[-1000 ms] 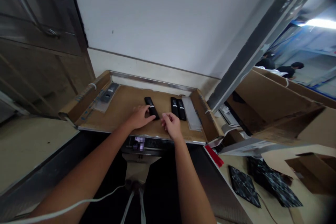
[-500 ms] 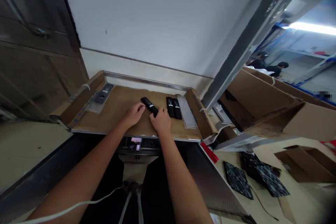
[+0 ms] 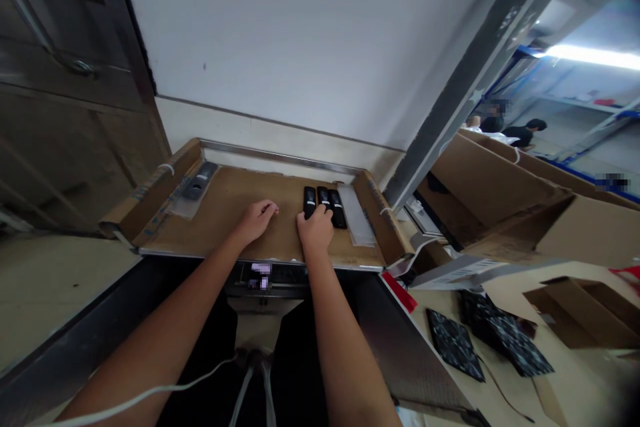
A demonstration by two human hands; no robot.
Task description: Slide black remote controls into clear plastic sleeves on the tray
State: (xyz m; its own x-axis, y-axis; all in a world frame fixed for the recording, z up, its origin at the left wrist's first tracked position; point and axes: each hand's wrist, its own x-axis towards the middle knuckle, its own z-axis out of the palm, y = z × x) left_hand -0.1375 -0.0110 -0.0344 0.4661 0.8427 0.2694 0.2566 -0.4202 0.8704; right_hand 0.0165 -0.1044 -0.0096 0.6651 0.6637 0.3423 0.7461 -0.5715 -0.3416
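Observation:
Three black remote controls with small white labels lie side by side at the right of the cardboard-lined tray [image 3: 240, 197]. My right hand [image 3: 316, 230] is closed on the near end of the leftmost remote control [image 3: 310, 196], its fingertips also reaching over the middle remote control [image 3: 324, 197]. The rightmost remote control [image 3: 338, 213] lies close against the middle one. Left of them, my left hand [image 3: 256, 220] rests over the cardboard with its fingers curled in, and nothing shows in it. Another remote control [image 3: 200, 180] lies with a clear plastic bag [image 3: 186, 205] at the tray's left end.
Clear plastic bags [image 3: 357, 217] lie flat beside the tray's right cardboard wall [image 3: 383, 213]. A white panel [image 3: 300, 40] stands behind. A large cardboard box [image 3: 505, 187] is to the right, with black patterned packages [image 3: 455, 343] on the floor. Two people are in the far background.
My right hand has moved right and turned the slanted remote control upright beside the other two. My left hand has stayed nearly in place, now apart from that remote control.

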